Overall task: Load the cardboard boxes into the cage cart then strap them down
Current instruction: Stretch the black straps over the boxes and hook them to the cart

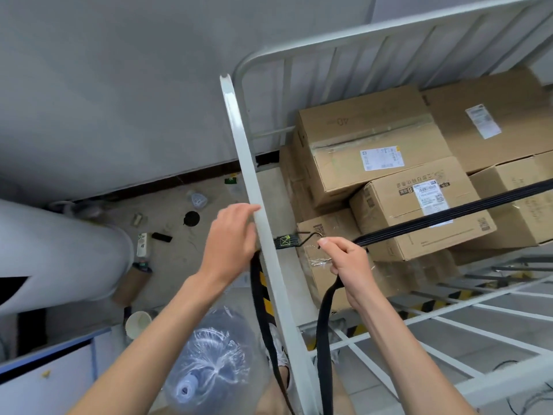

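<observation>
Water jug below cart post | left hand flat on post | right hand clamps strap right of post | risk: slack lets hook slip off

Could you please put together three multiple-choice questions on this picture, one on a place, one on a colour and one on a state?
1. Where does the left hand rest?
A. on a cardboard box
B. against the white post
C. on a paper cup

2. What colour is the strap held by the right hand?
A. red
B. white
C. black

3. How is the right hand?
A. flat and open
B. curled round the strap
C. carrying a box

Answers:
1 B: its fingers lie against the white post.
2 C: the strap hangs black below the fist.
3 B: the fingers wrap round the strap.
</observation>
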